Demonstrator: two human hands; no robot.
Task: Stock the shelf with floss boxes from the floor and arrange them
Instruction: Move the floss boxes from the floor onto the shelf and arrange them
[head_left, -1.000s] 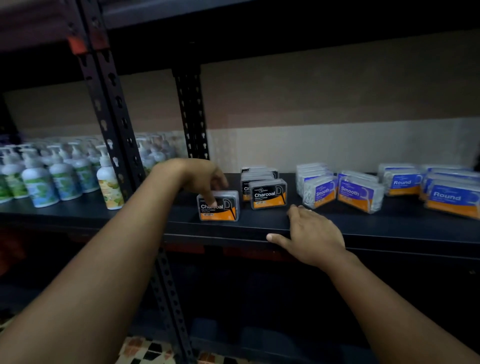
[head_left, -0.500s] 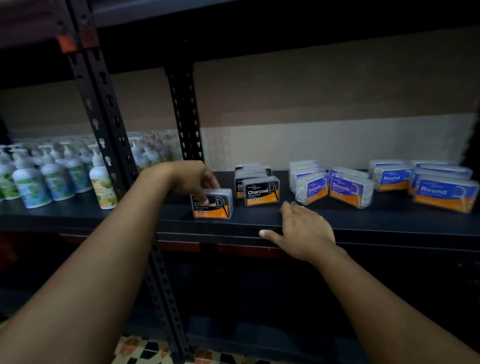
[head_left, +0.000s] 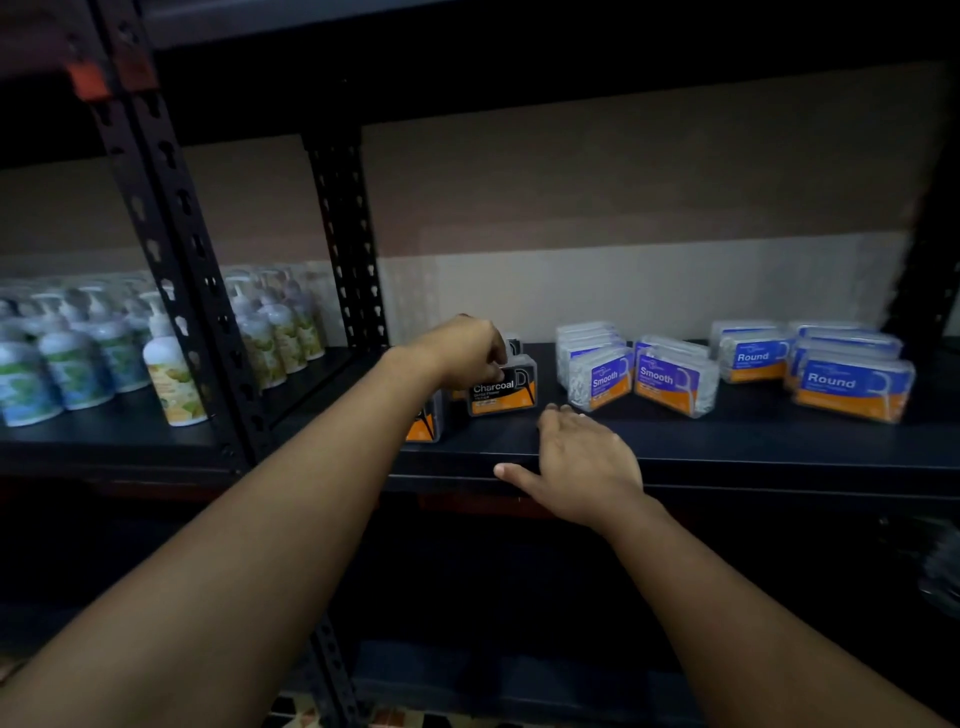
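Observation:
Black-and-orange Charcoal floss boxes stand on the dark shelf (head_left: 727, 447). My left hand (head_left: 462, 353) reaches over them, and its curled fingers grip the top left corner of one upright Charcoal box (head_left: 503, 391). Another Charcoal box (head_left: 427, 422) sits nearer the front edge, mostly hidden by my left forearm. More Charcoal boxes behind are hidden by the hand. My right hand (head_left: 582, 462) rests flat on the shelf's front edge, fingers straight, holding nothing. Blue-and-orange Smooth boxes (head_left: 670, 382) stand in rows to the right, with Round boxes (head_left: 852, 389) further right.
Several pump bottles (head_left: 171, 374) fill the neighbouring shelf bay on the left. A perforated black upright (head_left: 171, 244) divides the bays at the front, with another post (head_left: 348, 244) at the back. An upper shelf hangs overhead. Patterned floor tiles show at the bottom.
My left hand has left the front Charcoal box and moved right and back onto the Charcoal box behind it. My right hand stays on the shelf edge.

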